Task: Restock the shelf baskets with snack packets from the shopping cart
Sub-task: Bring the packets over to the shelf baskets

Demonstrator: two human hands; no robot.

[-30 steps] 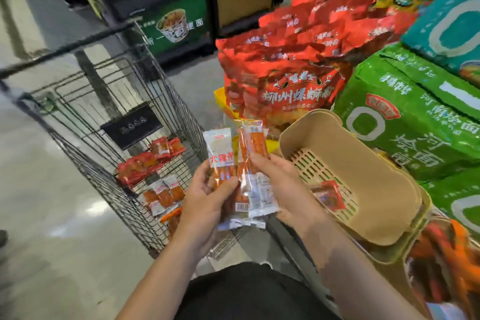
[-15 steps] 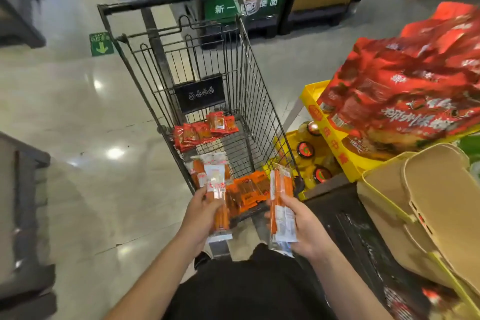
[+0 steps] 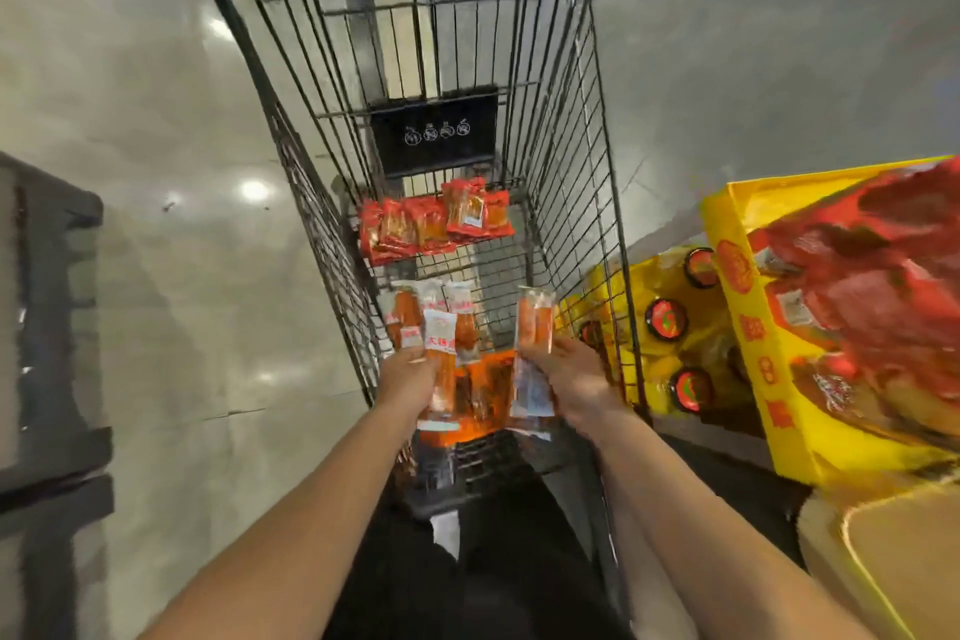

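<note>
Both hands have swung away from the tan shelf basket (image 3: pixel 893 566) and now reach down over the near end of the wire shopping cart (image 3: pixel 566 182), which fills the view where red noodle bags stood a second ago. Left hand (image 3: pixel 410 374) grips a clear-wrapped orange snack packet (image 3: pixel 441 353); right hand (image 3: pixel 566 379) grips a small bundle of the same packets (image 3: pixel 532 353), each held upright by its lower half, forearms stretched forward and roughly parallel. More orange packets (image 3: pixel 480 392) lie on the cart floor between and under the hands, and a row of red packets (image 3: pixel 431 224) sits beyond them, toward the cart's far end. The basket is low to the right of the right forearm, beside the yellow carton (image 3: pixel 753 343). Gathering is likely the step in hand: best to stack what is held into one hand, square the edges, and free the other to scoop more before turning back.
</note>
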